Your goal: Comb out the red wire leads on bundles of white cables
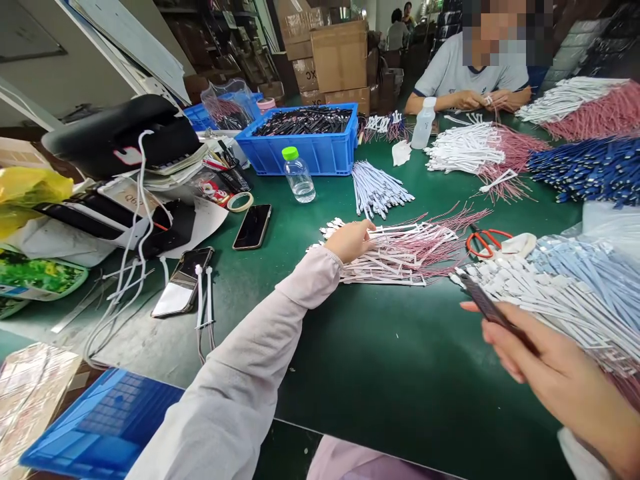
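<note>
My left hand (350, 240) reaches out in a pale sleeve and rests on a pile of white-tagged red wires (410, 250) on the green table (390, 360); its fingers curl onto the wires, pinching at them. My right hand (545, 373) is at the lower right, closed on a thin dark tool (487, 308) that points up-left toward a heap of white and pale blue cables (565, 283).
Red-handled scissors (484, 241) lie beside the wire pile. A water bottle (299, 175), two phones (253, 227) (183, 280), a tape roll (240, 201) and a blue crate (305, 137) sit left of centre. A co-worker (473, 77) handles wires across the table. More cable bundles (590, 167) fill the right.
</note>
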Available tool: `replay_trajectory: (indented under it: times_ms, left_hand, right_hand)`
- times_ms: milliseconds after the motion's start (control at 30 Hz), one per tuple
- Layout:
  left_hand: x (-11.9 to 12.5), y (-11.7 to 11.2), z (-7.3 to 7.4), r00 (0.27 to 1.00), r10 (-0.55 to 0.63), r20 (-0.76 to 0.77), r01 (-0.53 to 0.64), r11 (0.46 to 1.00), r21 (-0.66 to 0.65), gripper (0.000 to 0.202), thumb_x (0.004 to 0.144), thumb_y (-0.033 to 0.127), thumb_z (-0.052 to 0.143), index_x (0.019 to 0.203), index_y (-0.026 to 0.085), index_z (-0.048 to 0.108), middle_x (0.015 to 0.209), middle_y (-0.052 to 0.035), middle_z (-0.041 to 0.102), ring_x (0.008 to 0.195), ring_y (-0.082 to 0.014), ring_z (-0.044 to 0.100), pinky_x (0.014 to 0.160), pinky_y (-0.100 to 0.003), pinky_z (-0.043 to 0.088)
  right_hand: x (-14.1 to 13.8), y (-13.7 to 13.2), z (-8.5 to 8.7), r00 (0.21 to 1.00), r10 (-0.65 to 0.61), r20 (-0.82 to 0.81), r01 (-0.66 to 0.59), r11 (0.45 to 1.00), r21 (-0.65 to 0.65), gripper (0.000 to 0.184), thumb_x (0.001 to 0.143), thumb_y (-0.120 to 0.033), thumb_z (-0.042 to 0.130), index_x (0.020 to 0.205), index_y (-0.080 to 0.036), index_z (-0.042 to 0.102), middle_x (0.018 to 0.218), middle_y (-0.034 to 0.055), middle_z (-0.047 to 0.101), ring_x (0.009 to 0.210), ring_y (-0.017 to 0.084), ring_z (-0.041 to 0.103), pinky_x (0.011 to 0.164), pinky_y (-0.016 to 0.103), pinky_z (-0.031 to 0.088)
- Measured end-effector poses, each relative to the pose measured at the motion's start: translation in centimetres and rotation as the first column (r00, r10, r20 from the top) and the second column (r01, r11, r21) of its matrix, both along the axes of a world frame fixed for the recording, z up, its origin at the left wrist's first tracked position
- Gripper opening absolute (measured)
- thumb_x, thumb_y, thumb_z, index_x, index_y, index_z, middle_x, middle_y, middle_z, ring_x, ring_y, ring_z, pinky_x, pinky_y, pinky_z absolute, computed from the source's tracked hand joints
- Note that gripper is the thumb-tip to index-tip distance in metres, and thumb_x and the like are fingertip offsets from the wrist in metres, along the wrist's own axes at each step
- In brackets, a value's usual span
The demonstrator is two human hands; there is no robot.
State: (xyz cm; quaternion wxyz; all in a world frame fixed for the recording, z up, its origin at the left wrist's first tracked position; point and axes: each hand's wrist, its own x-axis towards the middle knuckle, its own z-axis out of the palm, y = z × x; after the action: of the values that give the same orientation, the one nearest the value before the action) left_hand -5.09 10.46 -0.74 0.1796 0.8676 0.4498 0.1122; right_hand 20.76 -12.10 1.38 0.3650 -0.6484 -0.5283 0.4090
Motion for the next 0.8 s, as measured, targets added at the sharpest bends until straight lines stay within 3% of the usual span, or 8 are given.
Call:
replay_trajectory:
  times_ms: [133,267,333,433,533,600,667,800]
  left_hand:
    - [0.2,-0.4,0.6,0.998,0.052,-0.03,-0.048,0.992,0.113,0.02,0.085,0.026,0.05,0.083,0.016,0.068,0.087,-0.0089,0.066,0.086,-0.0213,0.058,0.075,-0.03,0.04]
    - [0.0,-2.7,3.7,0.944,0.203,0.26,-0.241,0.963,0.123,0.026,0.086,0.033,0.05,0.077,0.016,0.068,0.073,-0.0042,0.064,0.071,-0.0163,0.055,0.067,-0.028,0.036]
    - [0.2,-4.4,5.8,0.861,0.222,0.458,-0.252,0.968,0.005,0.029,0.085,0.038,0.052,0.076,0.015,0.066,0.066,-0.0018,0.06,0.066,-0.0131,0.051,0.064,-0.026,0.035]
    - [1.3,-6.9,7.6,0.713,0.222,0.665,-0.005,0.95,-0.312,0.029,0.081,0.04,0.057,0.079,0.012,0.065,0.07,-0.0017,0.06,0.066,-0.0108,0.05,0.063,-0.023,0.036]
    - [3.2,-8.7,6.4,0.611,0.332,0.719,0.288,0.752,-0.593,0.03,0.077,0.041,0.061,0.081,0.012,0.064,0.072,-0.0021,0.059,0.064,-0.0092,0.05,0.061,-0.022,0.037]
    - [4.5,-9.7,4.5,0.585,0.407,0.701,0.374,0.632,-0.679,0.032,0.075,0.043,0.064,0.08,0.012,0.063,0.073,-0.0025,0.058,0.064,-0.0089,0.05,0.06,-0.021,0.038]
    - [5.5,-10.6,2.3,0.57,0.447,0.689,0.393,0.588,-0.707,0.035,0.071,0.045,0.068,0.082,0.012,0.062,0.074,-0.0021,0.058,0.064,-0.0083,0.05,0.059,-0.02,0.037]
    - [6.4,-11.8,-0.4,0.55,0.488,0.678,0.341,0.61,-0.715,0.038,0.07,0.045,0.07,0.088,0.014,0.059,0.073,-0.0001,0.057,0.062,-0.0075,0.049,0.055,-0.019,0.035]
  right_hand:
    - [-3.0,2.8,-0.9,0.991,0.133,0.006,-0.133,0.988,0.073,0.036,0.093,-0.047,0.045,0.123,-0.029,0.053,0.076,0.001,0.058,0.053,0.014,0.047,0.053,0.028,0.041]
    - [-4.4,4.0,-1.3,0.988,0.072,-0.139,-0.048,0.984,0.17,0.029,0.093,-0.042,0.049,0.118,-0.028,0.054,0.077,0.0005,0.059,0.061,0.015,0.049,0.063,0.028,0.042]
    - [-4.6,3.9,-1.3,0.986,0.019,-0.165,0.011,0.984,0.178,0.026,0.09,-0.041,0.055,0.112,-0.027,0.057,0.064,-0.0027,0.05,0.057,0.015,0.044,0.057,0.027,0.038]
    - [-4.8,3.7,-1.0,0.983,-0.059,-0.172,0.086,0.985,0.152,0.027,0.087,-0.041,0.059,0.109,-0.026,0.06,0.052,-0.0064,0.031,0.049,0.013,0.032,0.048,0.027,0.027]
    - [-4.9,3.7,-0.9,0.973,-0.09,-0.214,0.132,0.972,0.192,0.034,0.085,-0.042,0.061,0.114,-0.024,0.061,0.055,-0.0051,0.036,0.052,0.014,0.035,0.05,0.028,0.029]
    - [-5.0,3.8,-1.2,0.957,-0.097,-0.272,0.158,0.964,0.214,0.032,0.083,-0.044,0.063,0.107,-0.023,0.063,0.057,-0.0042,0.038,0.054,0.014,0.037,0.05,0.027,0.029]
    - [-4.9,4.0,-1.8,0.931,-0.09,-0.353,0.161,0.971,0.176,0.027,0.081,-0.045,0.065,0.094,-0.022,0.064,0.058,-0.0042,0.037,0.052,0.012,0.034,0.047,0.027,0.025]
    - [-4.7,4.3,-2.8,0.864,-0.073,-0.498,0.13,0.988,0.081,0.023,0.081,-0.041,0.067,0.077,-0.021,0.058,0.059,-0.0055,0.035,0.049,0.009,0.027,0.045,0.026,0.019]
